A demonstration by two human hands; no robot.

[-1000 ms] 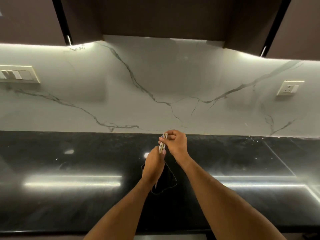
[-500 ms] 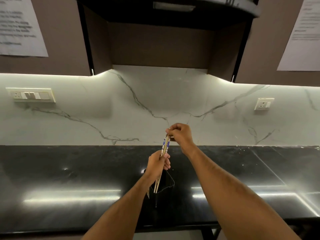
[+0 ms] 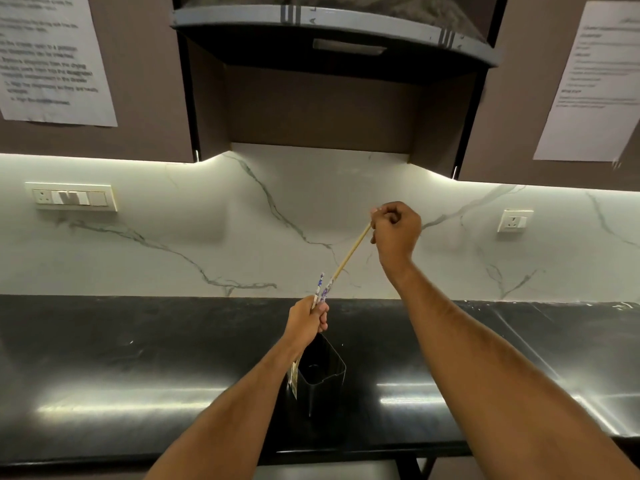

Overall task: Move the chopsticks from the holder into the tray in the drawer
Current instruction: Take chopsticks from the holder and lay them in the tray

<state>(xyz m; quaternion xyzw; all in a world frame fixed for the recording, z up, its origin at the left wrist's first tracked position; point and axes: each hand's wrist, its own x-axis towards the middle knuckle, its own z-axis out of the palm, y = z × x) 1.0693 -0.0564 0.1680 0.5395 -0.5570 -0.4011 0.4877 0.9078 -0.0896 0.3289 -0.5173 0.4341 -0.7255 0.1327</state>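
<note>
A black square holder (image 3: 322,370) stands on the black countertop (image 3: 104,358), and I see nothing inside it. My left hand (image 3: 306,322) is closed around wooden chopsticks (image 3: 320,289) with blue-and-white patterned ends, just above the holder; their lower tips show below my wrist beside the holder. My right hand (image 3: 396,230) is raised up and to the right, pinching the thin end of one chopstick (image 3: 349,256), which slants down to the bundle in my left hand. No drawer or tray is in view.
A white marble backsplash (image 3: 173,244) carries a switch plate (image 3: 71,197) at left and a socket (image 3: 514,220) at right. A dark range hood (image 3: 332,32) and brown cabinets with taped paper sheets (image 3: 52,60) hang overhead. The counter's front edge runs across the bottom.
My right hand has risen up and to the right, drawing one chopstick out at a slant. The left hand has lifted the bundle slightly above the holder. The camera has tilted upward.
</note>
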